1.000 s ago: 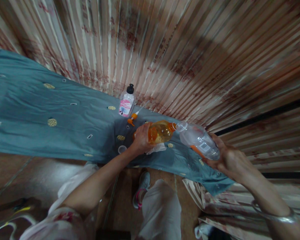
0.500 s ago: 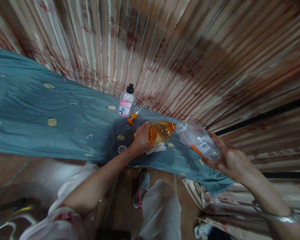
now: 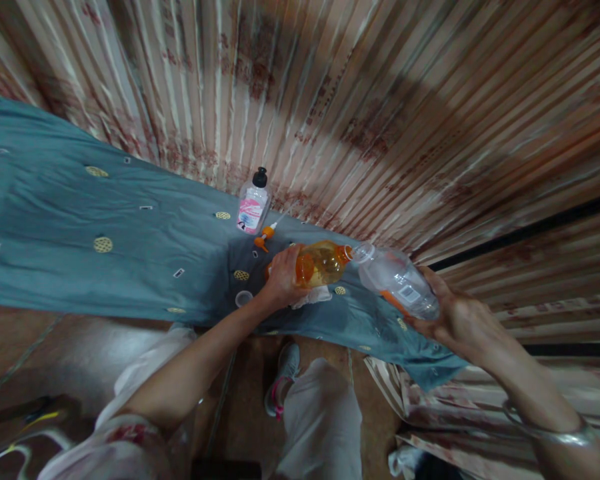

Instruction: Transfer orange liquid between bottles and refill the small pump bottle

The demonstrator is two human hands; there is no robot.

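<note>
While the left hand grips a translucent amber plastic bottle and the right hand a clear plastic bottle, mouths meeting above the teal-clothed worktop's right, pouring seems current, calling for steady alignment.

A teal cloth, wrinkled and printed with yellow ovals and small pale rectangles, covers a long, narrow surface. On it a black-capped bottle with a pink-and-white label stands near the back edge. An orange pump head lies just beside it; a small clear round piece and a crumpled white piece lie nearer the front.
</note>
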